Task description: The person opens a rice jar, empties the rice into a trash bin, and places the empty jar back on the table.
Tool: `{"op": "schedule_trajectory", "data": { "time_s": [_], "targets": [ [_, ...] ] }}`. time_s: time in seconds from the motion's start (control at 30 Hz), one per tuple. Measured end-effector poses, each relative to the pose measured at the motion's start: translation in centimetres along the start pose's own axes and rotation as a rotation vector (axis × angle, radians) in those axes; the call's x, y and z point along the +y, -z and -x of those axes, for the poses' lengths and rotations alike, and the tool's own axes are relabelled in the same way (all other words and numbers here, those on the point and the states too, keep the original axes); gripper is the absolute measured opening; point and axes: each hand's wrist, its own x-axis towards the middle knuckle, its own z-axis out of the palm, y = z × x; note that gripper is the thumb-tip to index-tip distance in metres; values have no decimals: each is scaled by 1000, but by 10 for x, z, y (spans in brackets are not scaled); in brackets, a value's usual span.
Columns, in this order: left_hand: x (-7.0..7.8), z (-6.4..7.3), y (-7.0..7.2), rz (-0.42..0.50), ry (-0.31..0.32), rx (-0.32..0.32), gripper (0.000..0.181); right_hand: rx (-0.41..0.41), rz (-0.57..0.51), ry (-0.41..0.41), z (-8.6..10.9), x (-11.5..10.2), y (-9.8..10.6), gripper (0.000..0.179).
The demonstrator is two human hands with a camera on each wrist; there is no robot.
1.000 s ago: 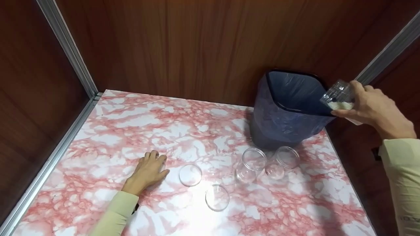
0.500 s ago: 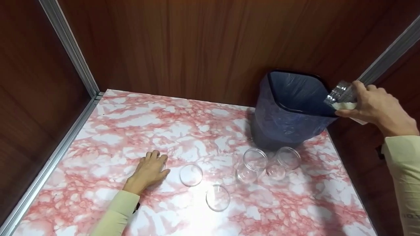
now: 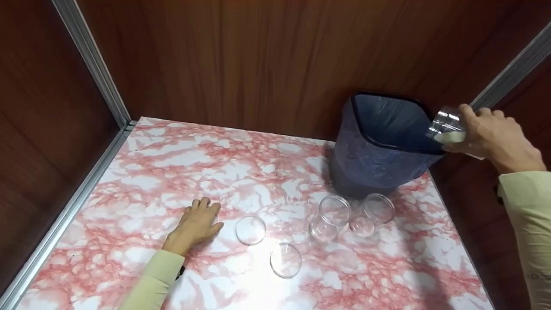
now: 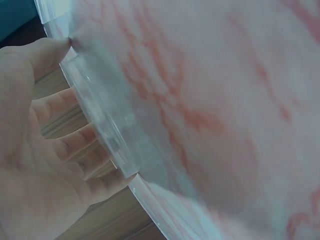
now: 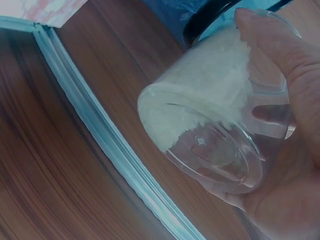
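Observation:
My right hand (image 3: 501, 135) grips a clear plastic jar (image 5: 220, 150), tilted at the right rim of a bin (image 3: 374, 165) lined with a bluish bag. Inside the jar, fine white grains (image 5: 200, 80) like rice lie along its lower side; in the head view its mouth faces the bin. On the marbled table (image 3: 181, 168), my left hand (image 3: 196, 226) lies with thumb and fingers bent around the edge of a clear round lid (image 4: 102, 117). Most of that lid is hidden by the hand in the head view.
Two clear jars (image 3: 329, 219) stand in front of the bin, side by side. Between them and my left hand lie two clear round lids (image 3: 286, 259). Brown wood panels (image 3: 258, 64) with metal edge strips (image 3: 92, 64) enclose the table.
The tilted jar and my right hand have shifted slightly right, with the jar's tilt changing a little. My left hand has stayed in place on the lid.

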Motion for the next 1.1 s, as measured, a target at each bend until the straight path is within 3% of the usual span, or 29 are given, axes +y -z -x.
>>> {"op": "schedule_trajectory", "data": {
  "time_s": [0.4,0.83,1.1],
  "targets": [
    [1,-2,1,-27,-8,-17,42,-32,22,11,-2,1,1,84],
    [0,-2,1,-43,-11,-20,42,1,64,13,1,8,4,89],
    [0,-3,2,-24,13,-62,47,4,76,12,2,9,5,90]
  ]
}}
